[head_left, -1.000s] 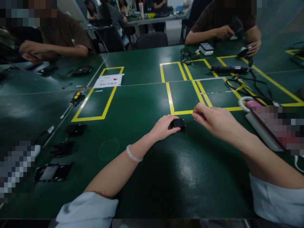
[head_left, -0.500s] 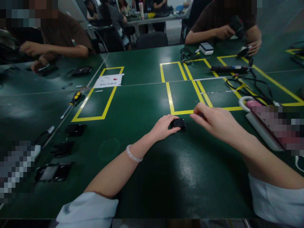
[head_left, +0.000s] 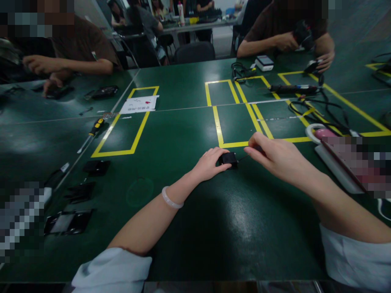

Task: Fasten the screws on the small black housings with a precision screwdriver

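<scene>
My left hand is closed around a small black block, thumb at its near side and fingers at its far side, pressing it to the green table. Just to the right, my right hand is pinched on a thin dark rod that reaches toward the block's right side. Most of the rod is hidden by the fingers, so its kind is unclear. Whether its tip touches the block I cannot tell. A second black block lies on the left, with black parts below it.
Yellow tape marks rectangles on the table. A yellow-black screwdriver lies at left, beyond it a white paper sheet. Cables and a pen-shaped black tool lie at right. Two co-workers sit opposite, one holding a dark power tool.
</scene>
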`<action>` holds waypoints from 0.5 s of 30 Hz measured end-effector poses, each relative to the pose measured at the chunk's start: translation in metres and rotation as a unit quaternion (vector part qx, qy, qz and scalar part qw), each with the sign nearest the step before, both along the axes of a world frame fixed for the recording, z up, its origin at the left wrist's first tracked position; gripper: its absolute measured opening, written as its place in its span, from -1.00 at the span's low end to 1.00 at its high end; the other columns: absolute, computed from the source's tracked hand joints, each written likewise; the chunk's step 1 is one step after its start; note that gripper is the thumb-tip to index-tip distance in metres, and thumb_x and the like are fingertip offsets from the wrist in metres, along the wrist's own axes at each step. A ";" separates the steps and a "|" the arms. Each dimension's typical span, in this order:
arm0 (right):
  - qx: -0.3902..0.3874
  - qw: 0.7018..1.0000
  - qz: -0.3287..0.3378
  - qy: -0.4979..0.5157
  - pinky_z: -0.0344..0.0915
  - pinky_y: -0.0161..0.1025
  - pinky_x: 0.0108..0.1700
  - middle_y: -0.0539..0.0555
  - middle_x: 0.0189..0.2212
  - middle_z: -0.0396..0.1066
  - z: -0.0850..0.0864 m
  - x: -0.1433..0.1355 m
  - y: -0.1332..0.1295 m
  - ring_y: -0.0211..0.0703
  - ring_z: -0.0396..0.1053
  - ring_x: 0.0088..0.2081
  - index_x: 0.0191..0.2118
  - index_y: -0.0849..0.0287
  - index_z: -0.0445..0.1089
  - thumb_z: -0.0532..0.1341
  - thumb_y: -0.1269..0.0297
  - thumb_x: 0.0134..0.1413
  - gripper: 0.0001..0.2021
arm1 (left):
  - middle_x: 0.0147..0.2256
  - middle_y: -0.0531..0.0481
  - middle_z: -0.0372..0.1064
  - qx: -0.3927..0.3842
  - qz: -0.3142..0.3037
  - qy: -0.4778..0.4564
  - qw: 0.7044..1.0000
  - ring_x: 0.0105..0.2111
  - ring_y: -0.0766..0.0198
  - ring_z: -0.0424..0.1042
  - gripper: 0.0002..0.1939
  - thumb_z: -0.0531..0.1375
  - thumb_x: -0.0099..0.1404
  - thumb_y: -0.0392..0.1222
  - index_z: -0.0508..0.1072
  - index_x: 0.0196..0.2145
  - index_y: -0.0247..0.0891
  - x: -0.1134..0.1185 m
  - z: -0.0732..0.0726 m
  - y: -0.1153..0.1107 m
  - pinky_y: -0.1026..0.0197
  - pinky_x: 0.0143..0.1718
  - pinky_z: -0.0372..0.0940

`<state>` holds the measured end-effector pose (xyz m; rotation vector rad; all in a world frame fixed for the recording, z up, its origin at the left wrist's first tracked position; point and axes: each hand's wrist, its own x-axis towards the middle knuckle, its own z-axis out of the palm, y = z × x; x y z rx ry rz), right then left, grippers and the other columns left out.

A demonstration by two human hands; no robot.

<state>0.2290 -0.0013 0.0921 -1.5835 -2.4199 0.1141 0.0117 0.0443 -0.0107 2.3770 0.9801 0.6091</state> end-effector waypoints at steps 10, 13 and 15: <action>-0.021 1.000 0.005 0.012 0.02 -0.26 -0.45 0.02 -0.47 0.38 0.001 0.002 0.001 -0.17 0.30 -0.50 -0.14 0.15 0.20 -0.04 0.19 0.26 -0.80 | -0.04 -0.10 0.34 -0.003 0.001 0.000 1.000 -0.02 0.09 0.33 -0.62 0.14 0.33 0.02 0.31 0.02 -0.20 0.000 -0.001 0.000 0.04 0.03 0.24; -0.019 1.000 -0.002 0.010 0.00 -0.26 -0.46 0.02 -0.47 0.38 0.002 0.001 0.001 -0.17 0.30 -0.49 -0.16 0.13 0.20 -0.05 0.16 0.27 -0.81 | -0.05 -0.10 0.34 -0.003 0.001 0.006 1.000 -0.03 0.08 0.32 -0.62 0.15 0.32 0.03 0.31 0.02 -0.20 0.000 -0.001 0.001 0.04 0.02 0.24; -0.011 1.000 -0.008 0.003 -0.01 -0.27 -0.47 0.00 -0.50 0.37 0.001 0.000 0.002 -0.17 0.29 -0.50 -0.20 0.12 0.22 -0.05 0.10 0.28 -0.77 | -0.05 -0.11 0.34 -0.004 0.001 0.009 1.000 -0.03 0.08 0.33 -0.62 0.14 0.32 0.02 0.31 0.02 -0.21 0.000 0.000 0.001 0.03 0.02 0.24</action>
